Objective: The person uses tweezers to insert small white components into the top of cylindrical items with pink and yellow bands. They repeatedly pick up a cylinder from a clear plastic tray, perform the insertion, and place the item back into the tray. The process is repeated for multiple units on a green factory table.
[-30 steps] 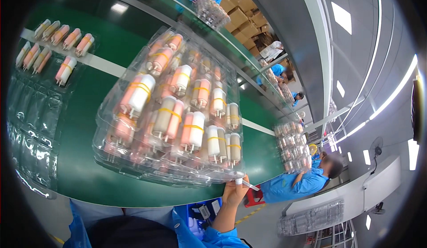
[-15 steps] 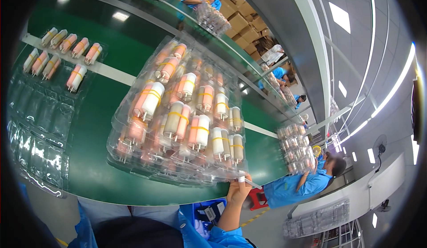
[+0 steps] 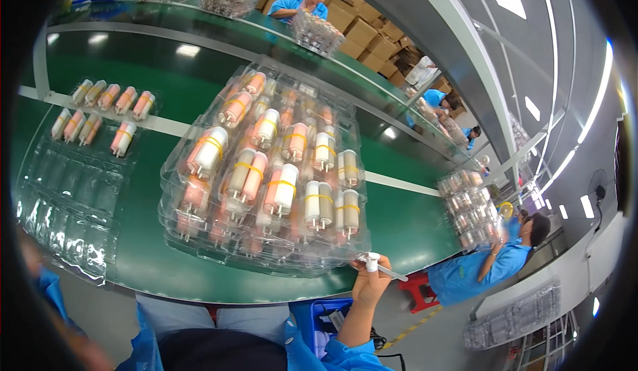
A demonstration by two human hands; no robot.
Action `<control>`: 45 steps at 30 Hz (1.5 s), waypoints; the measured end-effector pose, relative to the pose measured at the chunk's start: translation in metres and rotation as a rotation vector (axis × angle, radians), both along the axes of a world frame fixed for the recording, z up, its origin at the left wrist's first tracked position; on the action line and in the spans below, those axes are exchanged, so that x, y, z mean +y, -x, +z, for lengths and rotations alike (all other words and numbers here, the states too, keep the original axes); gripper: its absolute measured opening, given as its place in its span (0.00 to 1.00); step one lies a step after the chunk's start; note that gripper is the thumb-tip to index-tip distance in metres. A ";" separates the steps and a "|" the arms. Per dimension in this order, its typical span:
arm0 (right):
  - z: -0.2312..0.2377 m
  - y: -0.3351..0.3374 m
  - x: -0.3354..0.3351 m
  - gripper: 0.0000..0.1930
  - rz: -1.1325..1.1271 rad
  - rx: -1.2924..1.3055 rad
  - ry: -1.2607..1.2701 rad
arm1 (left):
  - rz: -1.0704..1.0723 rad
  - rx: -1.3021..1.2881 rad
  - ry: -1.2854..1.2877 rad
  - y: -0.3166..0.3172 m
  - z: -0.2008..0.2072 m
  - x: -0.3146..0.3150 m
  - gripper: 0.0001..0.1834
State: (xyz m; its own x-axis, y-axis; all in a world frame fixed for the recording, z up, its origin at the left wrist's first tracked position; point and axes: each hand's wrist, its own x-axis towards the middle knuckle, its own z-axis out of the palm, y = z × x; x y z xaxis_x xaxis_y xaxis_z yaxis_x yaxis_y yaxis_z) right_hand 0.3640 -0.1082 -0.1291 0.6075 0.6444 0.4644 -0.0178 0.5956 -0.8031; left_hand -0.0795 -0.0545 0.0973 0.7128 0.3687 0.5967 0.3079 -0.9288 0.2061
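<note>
My right hand [image 3: 371, 281] is closed at the near right corner of a stack of clear plastic trays [image 3: 266, 258]. A thin pale flat stick [image 3: 393, 272] juts out from its fingers. A small white sleeve or cap [image 3: 372, 260] sits at a fingertip; I cannot tell which. The trays hold several pairs of pink, white and grey cylinders [image 3: 281, 188], each bound with a yellow band and with prongs at the lower end. At the lower left, a smeared bare arm [image 3: 86, 352] appears to be my left one; its fingers cannot be made out.
Left on the green table [image 3: 143, 251] lies a clear tray [image 3: 70, 185], with banded cylinders [image 3: 123, 138] at its far end. A co-worker in blue [image 3: 478, 268] sits at the right by more stacked trays [image 3: 468, 208]. Below are a blue bin [image 3: 322, 308] and a red stool [image 3: 419, 292].
The view has shifted, and a blurred arm has come in at the lower left. My right hand stays at the stack's corner, with the pale stick still in its fingers.
</note>
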 end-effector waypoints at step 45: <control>0.009 -0.002 -0.016 0.08 -0.217 -0.173 0.058 | -0.035 -0.283 -0.348 -0.064 -0.001 0.031 0.14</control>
